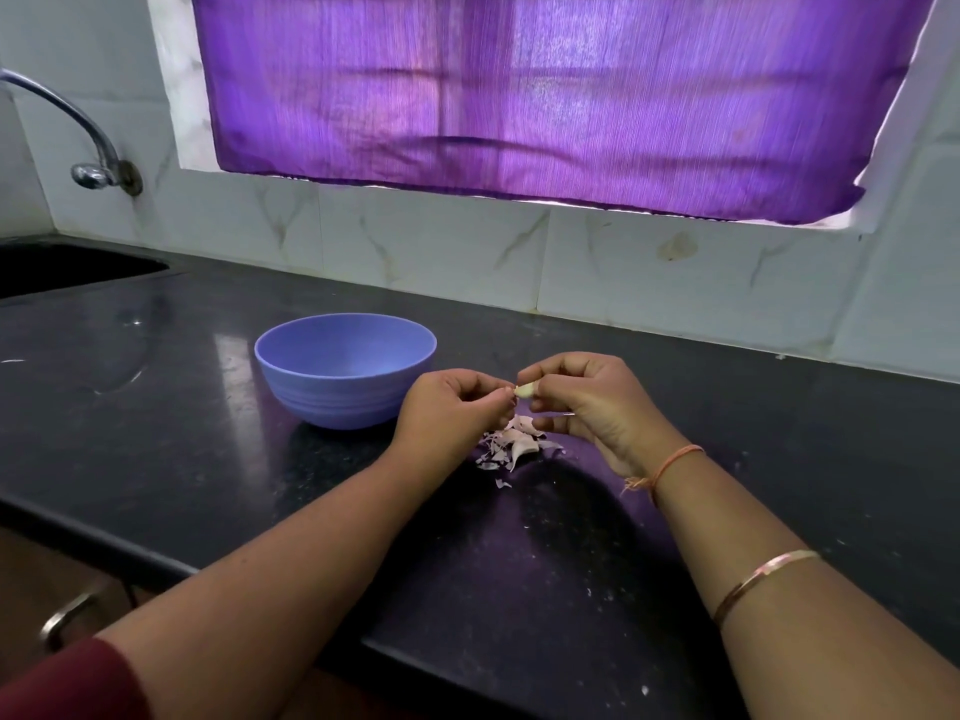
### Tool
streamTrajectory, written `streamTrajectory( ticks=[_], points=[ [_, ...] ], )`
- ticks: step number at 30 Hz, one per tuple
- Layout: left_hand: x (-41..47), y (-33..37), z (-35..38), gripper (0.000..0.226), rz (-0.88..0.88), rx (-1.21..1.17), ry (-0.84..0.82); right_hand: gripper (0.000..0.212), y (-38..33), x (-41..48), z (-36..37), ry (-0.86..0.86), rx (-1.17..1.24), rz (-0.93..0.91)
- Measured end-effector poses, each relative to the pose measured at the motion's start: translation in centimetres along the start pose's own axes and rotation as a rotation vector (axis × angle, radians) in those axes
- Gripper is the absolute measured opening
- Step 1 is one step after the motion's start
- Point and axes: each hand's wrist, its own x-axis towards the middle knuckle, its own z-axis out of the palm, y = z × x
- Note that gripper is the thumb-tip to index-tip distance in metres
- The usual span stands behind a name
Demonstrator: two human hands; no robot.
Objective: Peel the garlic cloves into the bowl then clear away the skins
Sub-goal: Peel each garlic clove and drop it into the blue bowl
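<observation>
A pale garlic clove [524,390] is held above the black counter, pinched in the fingertips of my right hand [587,402]. My left hand [452,407] meets it from the left, fingers curled, fingertips at the clove's end. Directly below the hands lies a small heap of pinkish garlic skins [514,443]. A blue bowl [311,379] stands upright just left of my left hand; from this angle its inside shows no cloves.
The black counter [208,459] runs to a tiled wall behind. A sink [67,267] and a metal tap [98,168] are at the far left. The counter's front edge and a drawer handle [65,618] are near left. Small skin flecks dot the counter.
</observation>
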Motion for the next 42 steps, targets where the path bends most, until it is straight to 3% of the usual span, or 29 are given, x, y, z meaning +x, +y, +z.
streamTrajectory(
  ticks=[13, 22, 27, 34, 37, 42],
  points=[
    [0.2, -0.1, -0.1, 0.013, -0.020, 0.011, 0.006, 0.015, 0.2, 0.1, 0.1, -0.010, 0.079, -0.046],
    [0.3, -0.2, 0.0, 0.011, -0.007, 0.059, 0.039, 0.013, 0.2, 0.0, 0.3, -0.069, -0.023, -0.074],
    [0.3, -0.1, 0.1, 0.013, -0.002, 0.102, 0.044, 0.007, 0.2, -0.1, 0.4, -0.018, -0.168, -0.121],
    [0.4, -0.3, 0.2, 0.014, -0.044, 0.150, 0.075, 0.010, -0.7, 0.4, -0.2, 0.169, 0.102, -0.093],
    [0.4, -0.3, 0.1, 0.012, -0.062, 0.133, 0.086, 0.010, -0.6, 0.2, -0.7, 0.128, 0.198, -0.033],
    [0.4, -0.4, 0.2, 0.026, -0.054, 0.059, 0.117, 0.013, -0.2, 0.0, -0.2, 0.036, 0.091, -0.022]
  ],
)
